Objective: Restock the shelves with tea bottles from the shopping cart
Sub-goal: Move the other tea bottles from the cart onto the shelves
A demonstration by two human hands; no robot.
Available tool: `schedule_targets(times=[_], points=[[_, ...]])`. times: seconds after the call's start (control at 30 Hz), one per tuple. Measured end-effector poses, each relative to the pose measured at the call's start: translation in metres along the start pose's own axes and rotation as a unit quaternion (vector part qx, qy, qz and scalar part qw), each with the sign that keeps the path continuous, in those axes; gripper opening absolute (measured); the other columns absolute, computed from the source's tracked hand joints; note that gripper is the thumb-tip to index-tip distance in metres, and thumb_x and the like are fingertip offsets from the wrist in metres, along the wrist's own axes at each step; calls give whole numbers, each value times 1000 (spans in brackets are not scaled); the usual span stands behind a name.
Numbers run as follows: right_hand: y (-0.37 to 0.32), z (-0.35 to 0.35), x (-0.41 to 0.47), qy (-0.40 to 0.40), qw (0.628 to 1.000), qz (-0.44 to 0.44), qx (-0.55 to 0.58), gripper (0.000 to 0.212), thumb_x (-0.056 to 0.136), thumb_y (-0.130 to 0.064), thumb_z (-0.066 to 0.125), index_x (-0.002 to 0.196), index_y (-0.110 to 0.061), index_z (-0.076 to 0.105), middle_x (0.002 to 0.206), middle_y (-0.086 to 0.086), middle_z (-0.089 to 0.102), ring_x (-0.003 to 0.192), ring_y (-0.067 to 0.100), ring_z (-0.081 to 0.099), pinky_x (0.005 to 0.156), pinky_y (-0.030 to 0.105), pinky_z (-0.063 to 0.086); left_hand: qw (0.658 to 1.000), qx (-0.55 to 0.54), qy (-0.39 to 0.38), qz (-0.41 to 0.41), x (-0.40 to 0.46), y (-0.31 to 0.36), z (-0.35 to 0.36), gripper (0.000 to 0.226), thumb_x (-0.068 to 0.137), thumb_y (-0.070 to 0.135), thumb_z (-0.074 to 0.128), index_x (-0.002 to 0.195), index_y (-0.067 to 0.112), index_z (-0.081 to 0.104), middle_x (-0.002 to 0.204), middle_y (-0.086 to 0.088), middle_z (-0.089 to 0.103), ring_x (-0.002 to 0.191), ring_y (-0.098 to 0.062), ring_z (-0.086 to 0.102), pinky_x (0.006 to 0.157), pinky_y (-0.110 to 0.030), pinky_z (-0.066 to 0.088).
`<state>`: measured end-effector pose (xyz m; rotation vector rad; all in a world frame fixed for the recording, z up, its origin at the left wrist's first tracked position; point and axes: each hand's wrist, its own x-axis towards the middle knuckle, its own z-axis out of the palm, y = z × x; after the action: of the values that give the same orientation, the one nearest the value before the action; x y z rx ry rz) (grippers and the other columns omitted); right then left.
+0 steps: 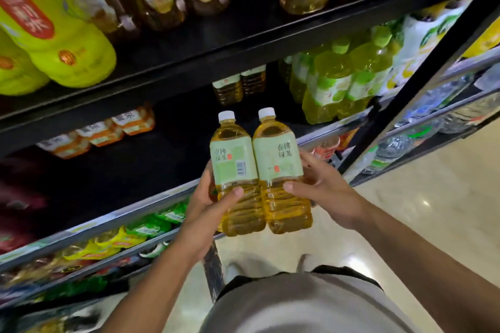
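as we face the dark shelf (189,43), our left hand (208,205) grips one tea bottle (238,170) and our right hand (322,184) grips the other tea bottle (281,170), side by side and touching, at centre frame.

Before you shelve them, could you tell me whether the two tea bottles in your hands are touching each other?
Touching. The head view shows the left bottle and right bottle pressed side by side, labels meeting with no gap.

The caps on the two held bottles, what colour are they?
White, both caps, seen in the head view.
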<state>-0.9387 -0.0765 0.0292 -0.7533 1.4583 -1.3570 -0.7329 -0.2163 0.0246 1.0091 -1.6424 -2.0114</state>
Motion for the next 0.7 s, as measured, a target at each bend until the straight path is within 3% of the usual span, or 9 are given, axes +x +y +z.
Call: schedule_targets(times=[0.1, 0.2, 0.37, 0.53, 0.7], points=[[-9, -28, 28, -12, 1000, -16, -21, 81, 85, -13, 80, 153, -29, 40, 134, 1, 67, 126, 22, 61, 97, 42, 55, 998, 22, 30, 45, 19, 14, 19, 73, 94, 4, 66, 155, 30, 36, 134, 6, 67, 125, -12, 63, 91, -24, 57], [-23, -46, 55, -39, 998, -43, -36, 80, 89, -3, 73, 156, -27, 36, 134, -1, 67, 121, 13, 64, 89, 28, 58, 994, 42, 64, 75, 39, 27, 32, 74, 95, 0, 64, 156, 29, 35, 135, 10, 66, 123, -4, 62, 88, -15, 53], [-30, -62, 86, -53, 993, -76, -76, 84, 90, -3, 74, 158, -28, 32, 137, -4, 66, 128, 15, 60, 105, 43, 51, 987, 78, 92, 103, 59, 40, 37, 77, 95, 4, 66, 157, 32, 30, 139, 10, 63, 130, -7, 57, 97, -24, 54], [-36, -70, 111, -55, 989, -108, -90, 82, 89, 1, 73, 156, -22, 32, 136, -4, 64, 126, 7, 60, 89, 24, 56, 979, 100, 131, 119, 83, 43, 38, 82, 93, -2, 67, 157, 26, 24, 136, 1, 62, 126, -4, 58, 89, -21, 55], [-34, -76, 139, -33, 978, -135, -157, 91, 86, -1, 78, 158, -22, 27, 148, -3, 54, 136, 7, 51, 114, 34, 44, 964, 144, 175, 142, 106, 34, 36, 82, 91, -2, 71, 151, 26, 22, 143, -2, 55, 135, -7, 51, 111, -38, 48]])
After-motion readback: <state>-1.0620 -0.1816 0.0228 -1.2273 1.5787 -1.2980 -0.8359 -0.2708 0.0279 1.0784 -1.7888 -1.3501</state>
